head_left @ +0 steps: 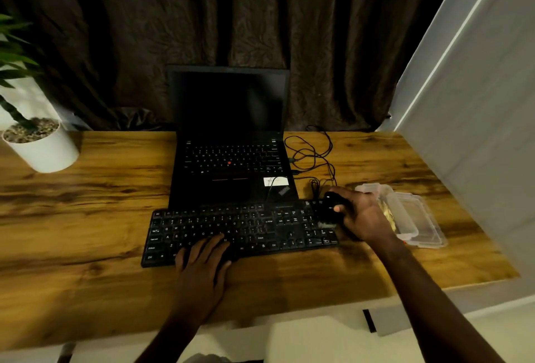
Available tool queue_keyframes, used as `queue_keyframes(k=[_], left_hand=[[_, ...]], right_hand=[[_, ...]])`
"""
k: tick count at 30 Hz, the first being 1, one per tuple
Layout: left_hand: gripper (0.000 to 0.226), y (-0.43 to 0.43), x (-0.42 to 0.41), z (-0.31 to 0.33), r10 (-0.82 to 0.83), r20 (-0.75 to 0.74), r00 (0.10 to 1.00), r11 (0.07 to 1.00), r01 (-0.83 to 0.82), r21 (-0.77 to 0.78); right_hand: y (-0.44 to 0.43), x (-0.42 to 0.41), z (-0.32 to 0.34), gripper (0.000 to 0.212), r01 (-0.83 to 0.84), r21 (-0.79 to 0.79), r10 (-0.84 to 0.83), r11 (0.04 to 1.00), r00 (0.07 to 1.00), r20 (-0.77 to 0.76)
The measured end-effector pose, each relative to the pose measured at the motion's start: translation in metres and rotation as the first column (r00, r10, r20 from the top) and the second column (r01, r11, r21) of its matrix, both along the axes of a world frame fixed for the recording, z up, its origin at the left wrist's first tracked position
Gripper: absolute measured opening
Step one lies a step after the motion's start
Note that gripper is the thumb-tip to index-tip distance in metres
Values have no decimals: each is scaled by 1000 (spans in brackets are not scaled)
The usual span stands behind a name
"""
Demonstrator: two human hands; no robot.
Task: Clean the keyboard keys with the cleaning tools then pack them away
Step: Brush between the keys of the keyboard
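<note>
Head view, from the left: one white plant pot (43, 150) stands at the far left of the desk (86, 218), well apart from the work. One black keyboard (246, 226) lies across the middle of the desk, just in front of the one open laptop (231, 165), whose screen is dark. The left hand (202, 258) lies flat on the keyboard's lower left-centre keys, fingers straight and spread, gripping nothing; likely it pins the board so it does not slide under brushing. Right of the laptop, a tangle of thin black cable (315, 154) lies loose. The right hand (362, 218) has its fingers curled around one dark cleaning tool (331, 206), pale bristles down on the number pad at the keyboard's right end, which suggests cleaning is under way. Just beside that hand sits one clear plastic container (417, 218), presumably kept near for packing; something yellowish lies in it, too blurred to name.
</note>
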State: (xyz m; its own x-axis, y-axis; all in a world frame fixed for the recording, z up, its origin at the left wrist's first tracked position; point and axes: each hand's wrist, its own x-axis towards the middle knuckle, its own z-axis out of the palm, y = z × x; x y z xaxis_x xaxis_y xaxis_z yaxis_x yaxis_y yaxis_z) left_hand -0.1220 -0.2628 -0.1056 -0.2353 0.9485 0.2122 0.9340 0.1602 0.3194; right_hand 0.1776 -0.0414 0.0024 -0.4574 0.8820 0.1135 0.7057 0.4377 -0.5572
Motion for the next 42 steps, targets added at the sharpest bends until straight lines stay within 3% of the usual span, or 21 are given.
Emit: queue_keyframes(k=[9, 15, 20, 23, 29, 37, 42], left_hand=[[55, -1, 2, 3, 3, -15, 1000, 1000, -2, 14], [59, -2, 3, 5, 5, -9, 1000, 1000, -5, -2], [56, -2, 3, 3, 5, 4, 1000, 1000, -5, -10], [56, -2, 3, 4, 10, 2, 1000, 1000, -10, 4], [58, -1, 3, 1, 9, -6, 1000, 1000, -9, 6], [56, -1, 1, 1, 16, -5, 1000, 1000, -16, 14], [53, -1, 2, -2, 0, -26, 1000, 999, 0, 36]], right_hand=[[-11, -9, -4, 48, -25, -8, 24, 1000, 994, -105], [-8, 11, -3, 50, 19, 13, -19, 1000, 999, -35], [-23, -14, -10, 48, -86, -52, 80, 995, 991, -106], [-21, -10, -6, 46, -70, -107, 54, 992, 987, -149], [-14, 14, -3, 46, -8, -4, 8, 1000, 998, -65], [-29, -20, -6, 47, -88, -92, 74, 992, 987, -142], [-21, 1, 3, 50, -7, -89, 0, 996, 997, -80]])
